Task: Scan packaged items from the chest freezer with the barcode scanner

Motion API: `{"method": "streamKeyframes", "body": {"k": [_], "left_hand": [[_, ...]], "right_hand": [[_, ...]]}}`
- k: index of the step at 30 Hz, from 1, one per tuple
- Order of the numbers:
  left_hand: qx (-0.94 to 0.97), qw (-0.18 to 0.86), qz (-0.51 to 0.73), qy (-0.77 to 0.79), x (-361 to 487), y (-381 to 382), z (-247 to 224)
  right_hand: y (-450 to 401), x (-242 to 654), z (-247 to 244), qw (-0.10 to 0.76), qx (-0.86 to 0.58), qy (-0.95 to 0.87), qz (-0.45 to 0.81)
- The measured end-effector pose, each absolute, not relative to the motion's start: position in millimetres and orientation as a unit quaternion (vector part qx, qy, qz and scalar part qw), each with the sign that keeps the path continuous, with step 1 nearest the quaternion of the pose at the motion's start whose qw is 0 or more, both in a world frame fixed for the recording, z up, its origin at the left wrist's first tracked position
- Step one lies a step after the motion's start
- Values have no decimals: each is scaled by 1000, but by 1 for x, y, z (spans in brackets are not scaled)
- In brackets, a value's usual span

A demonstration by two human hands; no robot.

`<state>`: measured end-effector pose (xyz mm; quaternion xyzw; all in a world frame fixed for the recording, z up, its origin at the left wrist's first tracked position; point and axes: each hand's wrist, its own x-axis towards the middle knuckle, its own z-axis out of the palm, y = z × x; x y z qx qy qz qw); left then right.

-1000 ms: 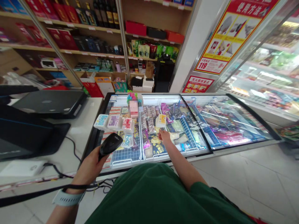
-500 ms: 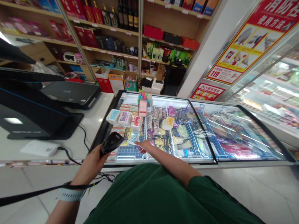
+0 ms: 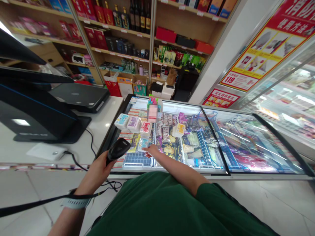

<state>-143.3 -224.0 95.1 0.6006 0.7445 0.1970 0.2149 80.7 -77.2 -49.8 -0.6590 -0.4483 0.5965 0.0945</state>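
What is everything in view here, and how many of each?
glass-topped freezer: one, black-framed, ahead of the person
small packs: five, white or yellow with coloured labels, on the freezer lid
barcode scanner: one, black, in the left hand
monitor: one, black, far left
laptop: one, dark grey, on the counter
counter: one, white, left of the freezer
bottles: several, dark, on the top shelves
wooden shelves: several, light brown, behind the freezer
poster: one, red and yellow, upper right
shirt: one, dark green, worn by the person
wristband: one, pale, on the left wrist
left hand: gripping the scanner
right hand: over the lid, beside a blue pack
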Motion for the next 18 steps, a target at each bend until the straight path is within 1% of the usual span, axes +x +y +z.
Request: {"method": "streamKeyframes", "body": {"k": [4,11,18], "left_hand": [[605,207,196,743,-142,-220,96],[618,208,182,736,-140,-217,93],[616,213,175,738,-137,-215,96]], "right_hand": [[-77,92,-48,124,-653,-408,626],[-79,106,-50,168,-672,-383,611],[-77,117,-46,174,-662,-376,624]]}}
